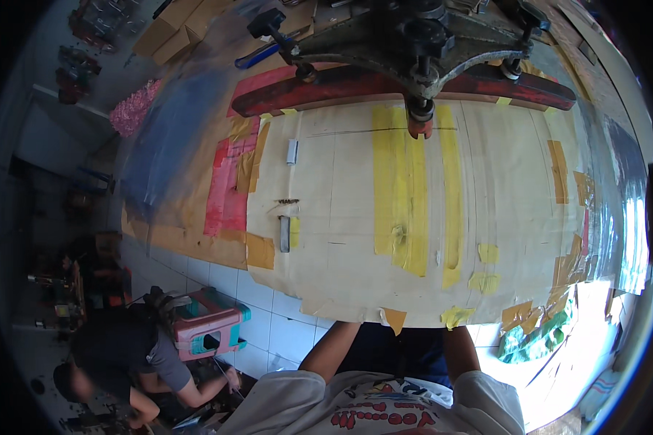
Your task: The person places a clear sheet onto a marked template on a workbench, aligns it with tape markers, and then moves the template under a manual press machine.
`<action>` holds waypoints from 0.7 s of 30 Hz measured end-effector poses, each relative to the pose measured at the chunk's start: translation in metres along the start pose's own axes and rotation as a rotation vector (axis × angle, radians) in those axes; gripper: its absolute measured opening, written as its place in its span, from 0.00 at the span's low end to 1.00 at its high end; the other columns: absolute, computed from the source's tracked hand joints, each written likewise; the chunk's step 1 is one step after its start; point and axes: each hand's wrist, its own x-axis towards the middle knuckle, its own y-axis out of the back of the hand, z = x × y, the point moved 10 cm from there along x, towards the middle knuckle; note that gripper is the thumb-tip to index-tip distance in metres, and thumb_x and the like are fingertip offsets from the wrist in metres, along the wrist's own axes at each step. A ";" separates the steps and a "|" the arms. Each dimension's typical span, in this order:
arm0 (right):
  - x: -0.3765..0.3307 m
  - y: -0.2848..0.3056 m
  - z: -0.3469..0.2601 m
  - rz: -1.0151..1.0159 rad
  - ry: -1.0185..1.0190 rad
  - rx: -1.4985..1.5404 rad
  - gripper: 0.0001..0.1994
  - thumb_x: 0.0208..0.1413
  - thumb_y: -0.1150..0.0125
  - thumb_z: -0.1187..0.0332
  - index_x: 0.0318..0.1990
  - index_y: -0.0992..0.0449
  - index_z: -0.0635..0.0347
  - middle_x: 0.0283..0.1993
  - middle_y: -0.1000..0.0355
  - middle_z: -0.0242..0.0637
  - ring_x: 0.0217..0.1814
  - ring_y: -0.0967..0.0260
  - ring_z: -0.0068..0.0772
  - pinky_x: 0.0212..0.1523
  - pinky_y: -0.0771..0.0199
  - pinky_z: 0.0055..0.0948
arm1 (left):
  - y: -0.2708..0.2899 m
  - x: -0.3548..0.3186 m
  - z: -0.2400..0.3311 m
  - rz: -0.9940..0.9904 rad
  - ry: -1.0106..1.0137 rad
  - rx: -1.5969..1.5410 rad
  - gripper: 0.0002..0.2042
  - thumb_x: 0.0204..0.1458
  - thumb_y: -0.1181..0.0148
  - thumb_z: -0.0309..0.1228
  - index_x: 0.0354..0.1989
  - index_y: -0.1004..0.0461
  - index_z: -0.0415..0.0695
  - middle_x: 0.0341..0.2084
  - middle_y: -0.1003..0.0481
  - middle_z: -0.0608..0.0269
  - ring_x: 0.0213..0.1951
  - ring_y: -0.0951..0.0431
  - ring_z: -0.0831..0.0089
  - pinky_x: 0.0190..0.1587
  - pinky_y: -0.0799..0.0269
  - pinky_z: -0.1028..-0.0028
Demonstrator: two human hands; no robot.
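Both forearms run from the lower edge up under the near edge of the bench [341, 275], so neither hand shows and I cannot tell whether either is open or closed. Nearest them, at about 6 o'clock, sit torn yellow tape scraps [457, 315]. Long yellow tape strips [399, 196] run toward a red bar [326, 83] at 12 o'clock, probably a press.

bright daylight glare at right, dim left, perhaps blurred fisheye edges

Counter [341, 275]: press machine [413, 43] at far edge; metal strip [284, 233] on its left part; stool [209, 330] on floor, near-left.
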 end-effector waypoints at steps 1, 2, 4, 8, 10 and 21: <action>0.005 -0.001 -0.003 -0.001 0.004 0.004 0.32 0.47 0.33 0.47 0.60 0.28 0.47 0.60 0.27 0.42 0.62 0.31 0.47 0.63 0.31 0.44 | 0.002 0.000 0.000 0.002 0.002 -0.002 0.23 0.47 0.36 0.46 0.53 0.24 0.55 0.47 0.22 0.50 0.51 0.24 0.45 0.52 0.26 0.52; 0.010 -0.005 -0.008 -0.003 0.010 0.005 0.32 0.47 0.33 0.48 0.60 0.28 0.47 0.60 0.28 0.42 0.63 0.31 0.46 0.63 0.32 0.44 | 0.003 0.001 -0.002 0.003 0.009 0.000 0.23 0.47 0.36 0.46 0.53 0.24 0.55 0.47 0.22 0.50 0.51 0.23 0.45 0.52 0.25 0.52; 0.023 -0.012 -0.014 -0.008 0.023 0.010 0.31 0.47 0.33 0.48 0.60 0.28 0.47 0.60 0.28 0.41 0.63 0.31 0.46 0.63 0.32 0.44 | 0.002 0.003 -0.001 0.009 0.010 -0.004 0.23 0.47 0.36 0.46 0.53 0.24 0.55 0.47 0.22 0.51 0.50 0.23 0.45 0.52 0.25 0.52; 0.052 -0.019 -0.022 0.015 0.053 0.021 0.31 0.48 0.34 0.49 0.60 0.29 0.46 0.61 0.28 0.40 0.63 0.32 0.44 0.64 0.32 0.44 | 0.002 0.006 0.002 0.025 -0.005 -0.012 0.22 0.47 0.37 0.45 0.52 0.24 0.55 0.46 0.22 0.51 0.50 0.23 0.45 0.52 0.25 0.52; 0.070 -0.030 -0.042 0.014 0.112 0.054 0.31 0.48 0.34 0.49 0.61 0.29 0.46 0.61 0.28 0.40 0.64 0.32 0.44 0.64 0.32 0.44 | 0.005 0.005 -0.013 0.071 -0.008 -0.025 0.22 0.47 0.37 0.45 0.52 0.23 0.55 0.46 0.21 0.51 0.50 0.22 0.46 0.52 0.25 0.53; 0.052 0.028 -0.101 -0.028 0.082 -0.126 0.37 0.57 0.49 0.46 0.72 0.48 0.44 0.64 0.35 0.63 0.64 0.36 0.67 0.64 0.34 0.53 | -0.003 0.033 -0.038 -0.204 -0.128 -0.313 0.19 0.53 0.39 0.47 0.53 0.23 0.59 0.47 0.21 0.49 0.54 0.22 0.52 0.56 0.28 0.61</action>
